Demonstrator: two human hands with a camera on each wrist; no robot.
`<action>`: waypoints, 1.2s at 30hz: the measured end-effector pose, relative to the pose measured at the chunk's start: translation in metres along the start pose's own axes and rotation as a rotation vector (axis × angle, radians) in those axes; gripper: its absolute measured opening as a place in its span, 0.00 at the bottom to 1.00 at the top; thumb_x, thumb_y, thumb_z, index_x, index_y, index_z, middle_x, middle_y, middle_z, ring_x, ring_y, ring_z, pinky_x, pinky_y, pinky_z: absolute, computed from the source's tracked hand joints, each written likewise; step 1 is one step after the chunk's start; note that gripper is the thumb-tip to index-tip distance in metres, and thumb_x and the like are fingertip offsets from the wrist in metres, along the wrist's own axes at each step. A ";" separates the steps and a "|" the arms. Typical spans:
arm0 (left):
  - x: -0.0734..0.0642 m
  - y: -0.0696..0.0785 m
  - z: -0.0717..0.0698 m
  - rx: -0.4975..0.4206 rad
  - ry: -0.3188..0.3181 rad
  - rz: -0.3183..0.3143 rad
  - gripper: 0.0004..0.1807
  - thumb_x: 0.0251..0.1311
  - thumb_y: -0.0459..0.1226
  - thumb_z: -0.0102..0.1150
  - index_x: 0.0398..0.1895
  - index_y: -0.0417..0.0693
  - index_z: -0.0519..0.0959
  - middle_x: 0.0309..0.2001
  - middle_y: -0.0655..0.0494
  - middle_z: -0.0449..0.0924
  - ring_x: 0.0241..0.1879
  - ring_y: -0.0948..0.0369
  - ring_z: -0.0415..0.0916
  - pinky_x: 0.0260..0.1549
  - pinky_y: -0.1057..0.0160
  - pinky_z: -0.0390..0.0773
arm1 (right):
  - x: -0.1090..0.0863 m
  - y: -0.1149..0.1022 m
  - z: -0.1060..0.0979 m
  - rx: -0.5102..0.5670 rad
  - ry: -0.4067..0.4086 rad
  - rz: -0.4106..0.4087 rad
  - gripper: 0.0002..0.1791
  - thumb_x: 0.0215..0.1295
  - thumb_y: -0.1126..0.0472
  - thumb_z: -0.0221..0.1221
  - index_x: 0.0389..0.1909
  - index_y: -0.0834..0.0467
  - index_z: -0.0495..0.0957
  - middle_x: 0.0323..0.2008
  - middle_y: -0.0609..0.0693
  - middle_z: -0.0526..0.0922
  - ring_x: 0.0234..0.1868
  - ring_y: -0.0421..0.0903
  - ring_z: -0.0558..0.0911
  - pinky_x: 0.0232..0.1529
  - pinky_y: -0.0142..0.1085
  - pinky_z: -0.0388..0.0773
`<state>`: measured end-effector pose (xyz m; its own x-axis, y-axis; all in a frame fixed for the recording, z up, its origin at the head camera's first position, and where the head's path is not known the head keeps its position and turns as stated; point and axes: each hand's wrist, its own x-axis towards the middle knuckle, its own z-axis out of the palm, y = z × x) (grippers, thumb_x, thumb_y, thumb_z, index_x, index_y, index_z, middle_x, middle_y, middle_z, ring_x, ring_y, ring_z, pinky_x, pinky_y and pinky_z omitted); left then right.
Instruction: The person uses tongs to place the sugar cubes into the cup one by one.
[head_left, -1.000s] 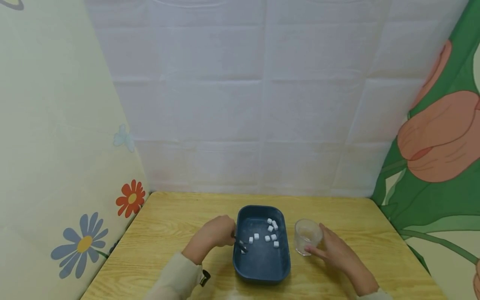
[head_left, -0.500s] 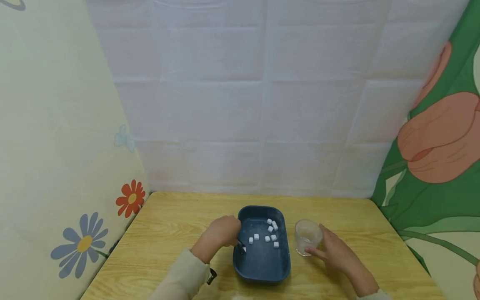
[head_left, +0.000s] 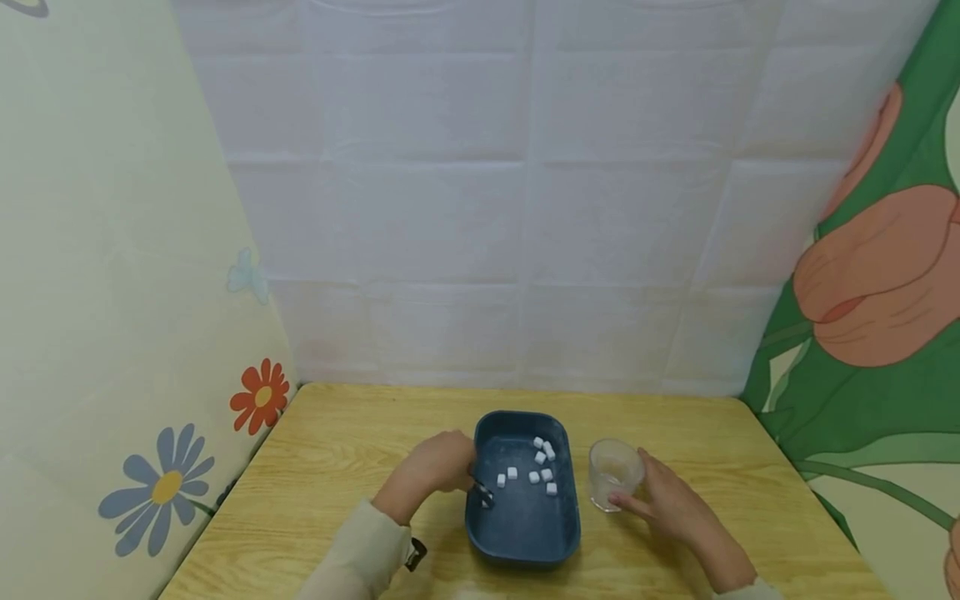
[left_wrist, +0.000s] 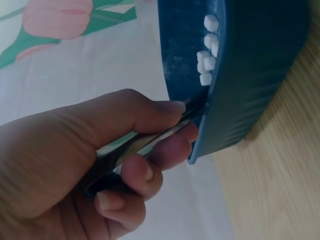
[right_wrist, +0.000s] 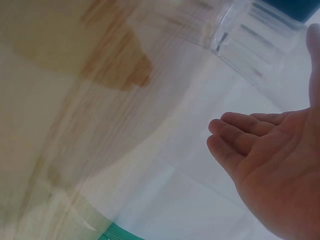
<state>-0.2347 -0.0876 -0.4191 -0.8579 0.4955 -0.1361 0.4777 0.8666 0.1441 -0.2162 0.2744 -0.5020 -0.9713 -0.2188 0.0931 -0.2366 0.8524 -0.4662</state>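
My left hand (head_left: 435,467) grips a pair of metal tongs (left_wrist: 145,142) over the left rim of a dark blue rectangular dish (head_left: 525,537). The tongs' tips reach inside, close to a small white cube against the left wall that they partly cover. Several other white cubes (head_left: 551,489) lie scattered on the dish's floor, most of them toward the right. To the right of the dish stands a clear glass (head_left: 611,475), with no cubes showing in it. My right hand (head_left: 678,504) holds it from the right, thumb in front and fingers behind.
Everything stands on a light wooden table (head_left: 360,433). A white sheet (head_left: 450,208) hangs behind it. Flower-printed cloths rise at the left (head_left: 150,333) and right (head_left: 862,400) sides.
My left hand dips slightly right, then draws back a little left, with the tongs staying at the dish's left wall. The right hand and glass have not moved.
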 end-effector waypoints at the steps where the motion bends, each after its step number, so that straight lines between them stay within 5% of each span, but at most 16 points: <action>1: 0.000 -0.002 0.001 -0.003 0.010 0.014 0.14 0.55 0.39 0.76 0.17 0.52 0.80 0.17 0.65 0.74 0.18 0.68 0.69 0.21 0.67 0.72 | 0.000 0.000 0.000 -0.001 0.000 0.000 0.57 0.60 0.35 0.66 0.70 0.77 0.58 0.59 0.75 0.74 0.60 0.70 0.76 0.58 0.64 0.72; 9: -0.002 -0.006 0.001 0.006 0.043 0.050 0.17 0.55 0.37 0.74 0.13 0.54 0.77 0.14 0.65 0.71 0.16 0.68 0.64 0.18 0.67 0.69 | 0.000 -0.002 -0.002 -0.009 -0.002 0.010 0.58 0.62 0.35 0.65 0.71 0.78 0.56 0.62 0.78 0.70 0.62 0.73 0.73 0.59 0.66 0.69; 20: 0.001 0.011 -0.007 0.127 -0.023 -0.039 0.11 0.52 0.39 0.78 0.22 0.49 0.83 0.21 0.61 0.76 0.21 0.66 0.70 0.24 0.66 0.75 | 0.000 -0.004 -0.004 -0.022 -0.017 0.023 0.60 0.61 0.34 0.65 0.71 0.80 0.54 0.63 0.80 0.67 0.63 0.75 0.71 0.60 0.66 0.69; 27: -0.001 0.018 -0.011 0.166 -0.028 -0.042 0.11 0.51 0.39 0.79 0.24 0.47 0.83 0.21 0.60 0.75 0.21 0.65 0.70 0.24 0.66 0.75 | 0.000 -0.005 -0.004 -0.020 -0.035 0.049 0.61 0.61 0.32 0.64 0.71 0.80 0.53 0.65 0.80 0.65 0.65 0.75 0.69 0.61 0.66 0.68; 36: 0.000 0.005 -0.005 0.046 -0.001 0.054 0.15 0.55 0.36 0.74 0.16 0.51 0.78 0.17 0.64 0.70 0.18 0.67 0.62 0.20 0.67 0.67 | 0.000 -0.003 -0.002 -0.034 -0.033 0.051 0.62 0.61 0.31 0.62 0.71 0.80 0.53 0.66 0.81 0.63 0.65 0.76 0.68 0.61 0.67 0.66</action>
<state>-0.2330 -0.0837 -0.4132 -0.8302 0.5420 -0.1300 0.5319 0.8401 0.1061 -0.2152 0.2729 -0.4986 -0.9809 -0.1901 0.0405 -0.1883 0.8783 -0.4394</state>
